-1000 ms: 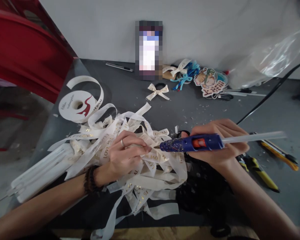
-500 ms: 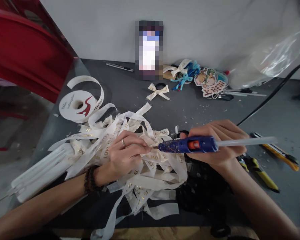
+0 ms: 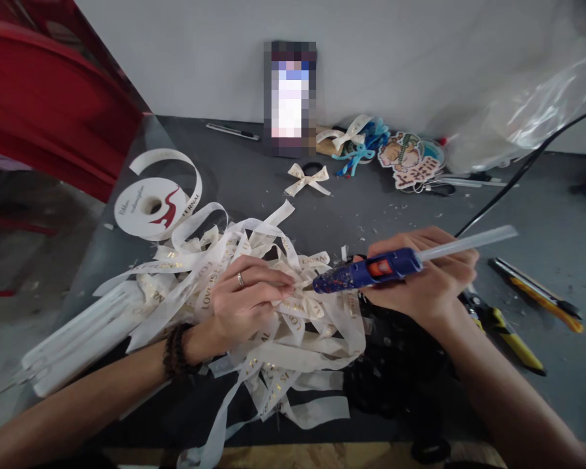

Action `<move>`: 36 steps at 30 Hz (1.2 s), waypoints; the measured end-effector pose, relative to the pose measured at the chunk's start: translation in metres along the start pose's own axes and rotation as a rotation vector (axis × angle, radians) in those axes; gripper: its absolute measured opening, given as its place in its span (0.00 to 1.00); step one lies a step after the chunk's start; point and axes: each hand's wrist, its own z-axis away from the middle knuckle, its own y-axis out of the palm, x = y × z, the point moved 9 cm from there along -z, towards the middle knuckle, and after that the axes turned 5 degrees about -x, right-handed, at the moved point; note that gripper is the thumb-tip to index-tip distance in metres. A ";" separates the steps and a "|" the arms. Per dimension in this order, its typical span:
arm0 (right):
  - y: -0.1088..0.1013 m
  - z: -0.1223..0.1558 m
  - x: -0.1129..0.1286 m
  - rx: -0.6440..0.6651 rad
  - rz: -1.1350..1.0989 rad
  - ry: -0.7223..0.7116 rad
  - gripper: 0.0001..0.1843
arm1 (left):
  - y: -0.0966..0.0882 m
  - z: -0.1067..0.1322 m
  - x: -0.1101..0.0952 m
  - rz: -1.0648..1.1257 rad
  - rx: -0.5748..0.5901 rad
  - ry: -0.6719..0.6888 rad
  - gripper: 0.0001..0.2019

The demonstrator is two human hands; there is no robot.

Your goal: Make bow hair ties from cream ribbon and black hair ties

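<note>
My right hand [image 3: 427, 277] is wrapped round a blue hot glue gun [image 3: 368, 270], with a clear glue stick [image 3: 473, 244] poking out of its back end. The nozzle points left, right by the fingertips of my left hand [image 3: 251, 296]. Those fingers are pinched together on a piece of cream ribbon [image 3: 300, 286], partly hidden by the fingers and nozzle. Beneath both hands lies a loose heap of cream ribbon strips [image 3: 312, 355] with gold lettering. A finished ribbon bow on a black hair tie [image 3: 307, 179] rests behind the heap.
A ribbon spool [image 3: 149, 208] lies at the left, above a white power strip [image 3: 78, 339]. A phone [image 3: 290, 98] leans on the wall beside a thin cutter [image 3: 232, 131]. Yellow-handled pliers [image 3: 512, 342], an orange cutter [image 3: 537, 293] and a black cord [image 3: 508, 185] are at the right.
My right hand has tilted the glue gun, so its back end and glue stick sit higher and slightly left. The nozzle stays near my left fingertips. My left hand has barely moved.
</note>
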 end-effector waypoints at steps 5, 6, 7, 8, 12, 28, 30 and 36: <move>-0.003 -0.004 -0.003 -0.047 0.020 0.014 0.04 | 0.000 0.003 0.002 0.020 0.007 0.003 0.07; -0.004 -0.004 -0.003 -0.062 0.023 0.023 0.04 | 0.000 0.004 0.002 0.024 0.008 0.007 0.07; -0.004 -0.005 -0.004 -0.073 0.029 0.030 0.03 | 0.001 0.004 0.002 0.024 0.013 0.010 0.07; -0.004 -0.005 -0.004 -0.078 0.036 0.033 0.03 | 0.002 0.004 0.002 0.024 0.022 0.009 0.07; 0.000 -0.001 -0.002 -0.069 0.035 0.013 0.06 | 0.003 0.003 0.002 0.011 0.027 -0.002 0.08; -0.003 -0.001 0.008 -0.045 -0.033 -0.055 0.06 | 0.003 0.003 0.003 -0.019 0.032 -0.008 0.08; -0.010 -0.002 0.016 -0.060 -0.044 -0.161 0.09 | 0.003 0.002 0.003 -0.003 0.019 -0.019 0.09; -0.023 -0.002 0.023 -0.011 0.018 -0.267 0.11 | 0.003 -0.002 0.003 0.022 0.053 -0.062 0.10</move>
